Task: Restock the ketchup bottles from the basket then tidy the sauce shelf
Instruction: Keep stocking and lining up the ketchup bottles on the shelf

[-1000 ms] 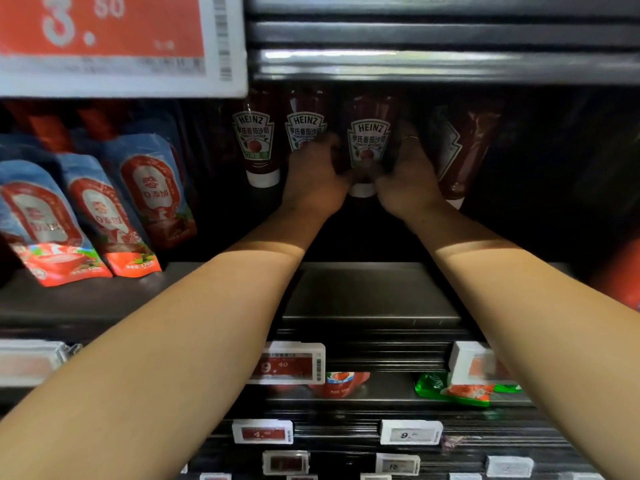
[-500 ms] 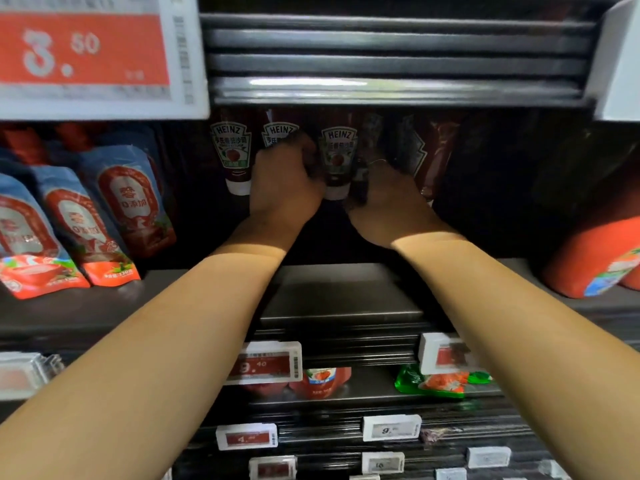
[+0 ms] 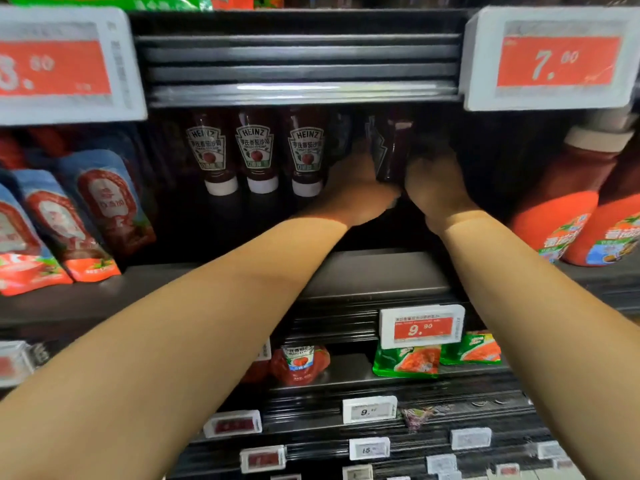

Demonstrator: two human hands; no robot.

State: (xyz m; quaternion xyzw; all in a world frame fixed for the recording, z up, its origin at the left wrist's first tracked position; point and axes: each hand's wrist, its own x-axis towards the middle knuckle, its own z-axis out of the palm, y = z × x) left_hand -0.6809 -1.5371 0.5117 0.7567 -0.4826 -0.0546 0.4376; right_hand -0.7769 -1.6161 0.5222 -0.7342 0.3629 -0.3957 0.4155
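Both hands (image 3: 398, 181) around ketchup bottle (image 3: 389, 147)

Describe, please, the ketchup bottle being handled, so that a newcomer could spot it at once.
Find the dark shelf under the red 7.00 price tag. Right of three label-forward ketchup bottles stands a fourth bottle, between the left hand and right hand. Unlike its neighbours, it is turned sideways, label edge-on.

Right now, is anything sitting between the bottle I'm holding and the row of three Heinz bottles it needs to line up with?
Only the left hand itself: it cups the turned ketchup bottle on the side facing the three front-facing Heinz bottles. The right hand grips the other side. A dark shape behind the left hand is too dim to identify.
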